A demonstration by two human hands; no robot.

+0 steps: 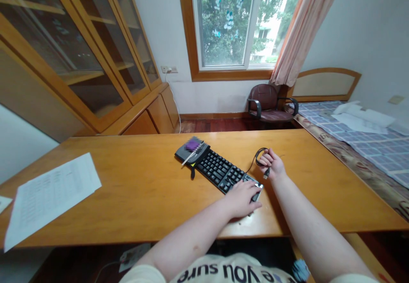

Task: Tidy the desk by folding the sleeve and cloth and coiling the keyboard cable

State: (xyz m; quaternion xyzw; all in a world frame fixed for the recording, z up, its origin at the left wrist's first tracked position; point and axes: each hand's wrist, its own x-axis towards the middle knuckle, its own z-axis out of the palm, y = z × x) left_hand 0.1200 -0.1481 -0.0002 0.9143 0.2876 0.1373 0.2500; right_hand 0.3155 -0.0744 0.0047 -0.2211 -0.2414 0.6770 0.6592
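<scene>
A black keyboard (219, 168) lies slantwise on the wooden desk. My left hand (242, 198) rests over its right end, with the fingers stretched across the keys and the thumb apart. To the right and a little above the desk, my right hand (272, 163) is closed around a coiled black cable (259, 154). The cable's USB plug (266, 173) hangs below those fingers, and its other end runs toward the keyboard. At the keyboard's far left end sits a dark grey pouch-like item (184, 154) with a blurred purple patch and a pale stick across it.
Printed sheets of paper (54, 195) lie at the desk's left. Beyond the desk (143, 215) stand a maroon armchair (267, 97) and a glass-fronted cabinet (128, 74). A bed (367, 134) adjoins the desk's right side.
</scene>
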